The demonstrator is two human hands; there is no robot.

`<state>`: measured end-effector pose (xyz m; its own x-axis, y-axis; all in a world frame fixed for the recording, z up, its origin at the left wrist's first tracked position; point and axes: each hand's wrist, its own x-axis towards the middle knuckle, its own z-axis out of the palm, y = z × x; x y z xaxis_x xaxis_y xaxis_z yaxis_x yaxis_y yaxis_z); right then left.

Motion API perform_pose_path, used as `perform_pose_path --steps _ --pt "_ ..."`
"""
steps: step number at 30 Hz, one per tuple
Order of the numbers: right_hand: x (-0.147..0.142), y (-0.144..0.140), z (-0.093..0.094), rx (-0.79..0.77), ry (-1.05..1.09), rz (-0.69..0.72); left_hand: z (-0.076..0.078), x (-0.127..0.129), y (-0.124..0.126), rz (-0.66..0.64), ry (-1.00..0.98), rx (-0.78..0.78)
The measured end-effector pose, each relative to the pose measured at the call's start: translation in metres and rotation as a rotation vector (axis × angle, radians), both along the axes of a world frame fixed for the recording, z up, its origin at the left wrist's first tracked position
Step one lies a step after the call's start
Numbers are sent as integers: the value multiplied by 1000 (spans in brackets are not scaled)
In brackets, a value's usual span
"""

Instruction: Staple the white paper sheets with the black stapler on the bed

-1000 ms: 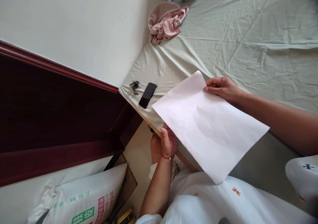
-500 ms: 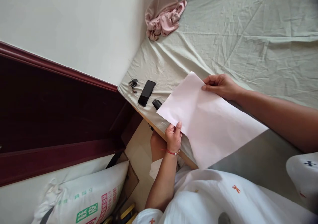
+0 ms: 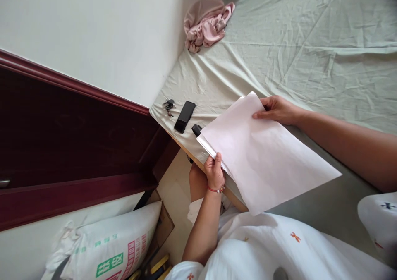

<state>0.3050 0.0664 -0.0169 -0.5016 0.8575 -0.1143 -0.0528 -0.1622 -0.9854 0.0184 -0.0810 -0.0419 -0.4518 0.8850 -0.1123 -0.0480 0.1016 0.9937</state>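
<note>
Several sheets of white paper [image 3: 263,156] are held over the bed edge, in front of my white shirt. My left hand [image 3: 214,170], with a red bracelet at the wrist, pinches the left edge of the sheets with the thumb on top. My right hand [image 3: 277,109] grips the far edge of the top sheet between thumb and fingers. At the left corner the top sheet stands apart from those beneath it. A black object [image 3: 196,130] is partly hidden under the paper's left corner.
On the pale green bed sheet [image 3: 297,44] lie a black phone [image 3: 185,116], keys [image 3: 169,104] and a crumpled pink cloth [image 3: 207,25]. A dark red cabinet [image 3: 68,139] stands at left. Below it are a white printed sack [image 3: 124,242] and a cardboard box [image 3: 164,224].
The top sheet has shifted right, showing the sheets underneath at its left edge. My right hand has moved slightly right with it; my left hand has barely moved.
</note>
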Motion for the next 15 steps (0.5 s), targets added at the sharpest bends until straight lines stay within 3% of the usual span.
perform_pose_path --steps 4,9,15 --pt "1 1 -2 -2 -29 -5 1 0 0 46 -81 37" --pt "1 2 -5 3 -32 -15 0 -2 2 -5 -10 27" --pt "-1 2 -5 -2 37 -19 -2 -2 3 62 -4 16"
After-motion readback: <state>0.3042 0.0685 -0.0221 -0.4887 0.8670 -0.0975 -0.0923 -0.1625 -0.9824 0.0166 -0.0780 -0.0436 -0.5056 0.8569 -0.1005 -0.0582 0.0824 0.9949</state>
